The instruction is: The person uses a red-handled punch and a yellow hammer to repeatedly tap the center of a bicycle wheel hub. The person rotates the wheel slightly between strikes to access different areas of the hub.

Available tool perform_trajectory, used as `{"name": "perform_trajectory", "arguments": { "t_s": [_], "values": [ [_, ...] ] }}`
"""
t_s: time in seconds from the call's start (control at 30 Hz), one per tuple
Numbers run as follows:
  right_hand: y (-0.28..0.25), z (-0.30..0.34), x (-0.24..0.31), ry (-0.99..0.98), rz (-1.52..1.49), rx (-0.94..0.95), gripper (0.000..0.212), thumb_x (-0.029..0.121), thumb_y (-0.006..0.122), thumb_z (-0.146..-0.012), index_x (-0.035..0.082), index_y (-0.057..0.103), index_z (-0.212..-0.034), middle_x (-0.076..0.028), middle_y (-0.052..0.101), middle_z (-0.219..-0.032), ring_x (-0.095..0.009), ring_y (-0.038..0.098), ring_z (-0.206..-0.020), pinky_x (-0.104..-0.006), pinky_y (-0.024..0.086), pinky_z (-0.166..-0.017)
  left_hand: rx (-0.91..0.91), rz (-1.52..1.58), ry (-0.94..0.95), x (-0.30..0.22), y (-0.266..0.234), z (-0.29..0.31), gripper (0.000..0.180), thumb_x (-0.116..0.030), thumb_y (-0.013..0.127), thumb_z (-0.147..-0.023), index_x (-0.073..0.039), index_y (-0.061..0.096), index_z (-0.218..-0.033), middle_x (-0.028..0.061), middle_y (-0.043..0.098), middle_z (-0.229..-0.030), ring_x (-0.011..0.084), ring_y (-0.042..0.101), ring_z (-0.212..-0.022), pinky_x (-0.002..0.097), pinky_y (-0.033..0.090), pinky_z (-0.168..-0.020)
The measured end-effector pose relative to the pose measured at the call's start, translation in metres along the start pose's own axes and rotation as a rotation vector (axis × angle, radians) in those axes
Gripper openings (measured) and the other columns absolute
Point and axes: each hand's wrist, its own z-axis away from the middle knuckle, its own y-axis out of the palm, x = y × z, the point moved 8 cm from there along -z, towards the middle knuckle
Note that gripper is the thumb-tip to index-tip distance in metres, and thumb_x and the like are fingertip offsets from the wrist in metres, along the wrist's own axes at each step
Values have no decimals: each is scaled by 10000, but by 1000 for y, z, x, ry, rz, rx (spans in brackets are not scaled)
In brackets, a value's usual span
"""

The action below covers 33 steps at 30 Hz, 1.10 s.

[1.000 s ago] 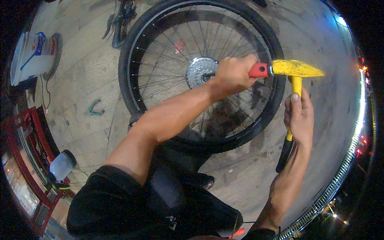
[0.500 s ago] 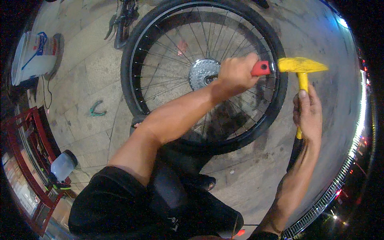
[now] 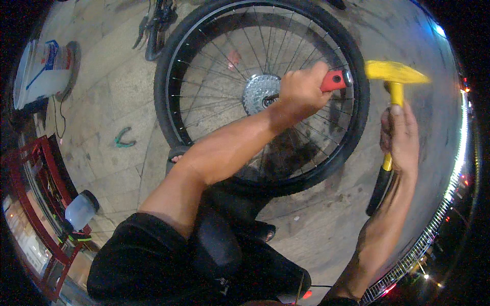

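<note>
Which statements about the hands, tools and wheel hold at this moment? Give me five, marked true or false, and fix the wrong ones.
1. The right hand grips the hammer. True.
2. The left hand holds the red handle. True.
3. The hammer's head is pressed against the red handle. False: there is a gap between them.
4. The green tool is to the right of the wheel. False: the green tool lies on the ground to the wheel's left.
5. The white bucket is on the picture's left side. True.
</note>
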Motion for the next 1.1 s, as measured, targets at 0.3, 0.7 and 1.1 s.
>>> {"name": "perform_trajectory", "arguments": {
  "t_s": [0.3,0.7,1.1],
  "values": [
    [15,-3,19,-47,143,103,426,337,506,-1003,99,487,-1356,47,476,-704,-21,382,-450,-184,295,-388,-82,43,-11,5,-8,1,336,-195,753,-715,-101,542,-960,189,630,-691,436,640,-683,515,511,-611],
    [18,-9,43,-101,175,74,454,358,541,-989,60,545,-1332,25,556,-723,-55,427,-474,-244,359,-421,-64,17,-81,12,-9,-2,349,-197,740,-724,-98,530,-985,210,641,-728,457,631,-731,532,499,-650],
    [3,7,19,-107,-85,-81,446,365,547,-980,103,518,-1340,53,481,-729,-7,371,-468,-174,283,-390,-60,250,15,16,-18,-8,374,-261,748,-791,-78,564,-1060,120,616,-818,269,593,-755,354,488,-697]
  ]
}}
